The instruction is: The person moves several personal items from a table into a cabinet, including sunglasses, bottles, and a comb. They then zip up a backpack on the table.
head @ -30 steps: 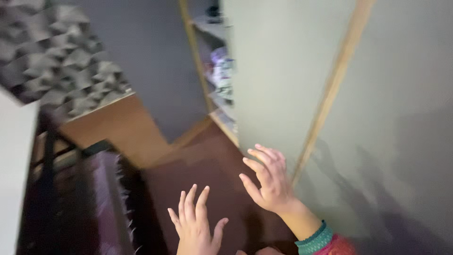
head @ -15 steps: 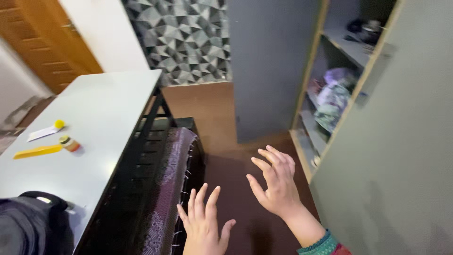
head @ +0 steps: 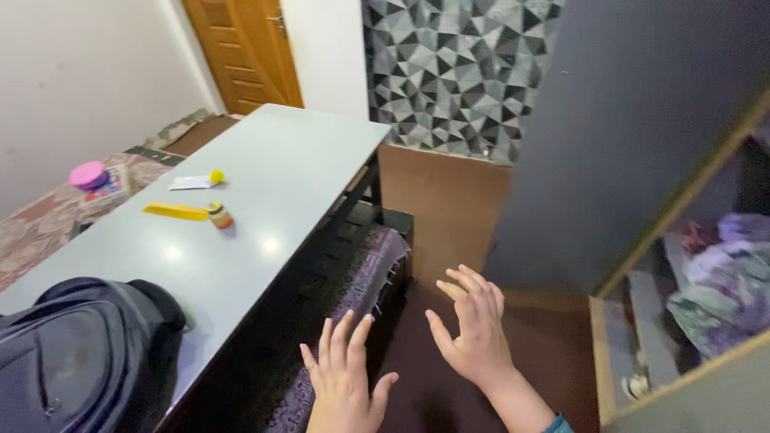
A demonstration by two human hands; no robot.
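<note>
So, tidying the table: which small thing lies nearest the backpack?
The small jar, beside the yellow ruler; the yellow ball and paper lie farther from the backpack.

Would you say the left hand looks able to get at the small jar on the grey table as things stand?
Probably yes: the left hand is open and empty, and the bare grey table top lies between it and the small jar, though it looks like a stretch forward.

Rectangular grey tabletop: plain pale grey. Yellow flat strip: solid yellow. Soft black backpack: black. Round pink lidded tub: pink. Patterned wall panel: grey and black triangles. Panelled wooden door: orange-brown. Woven purple cloth: purple.
</note>
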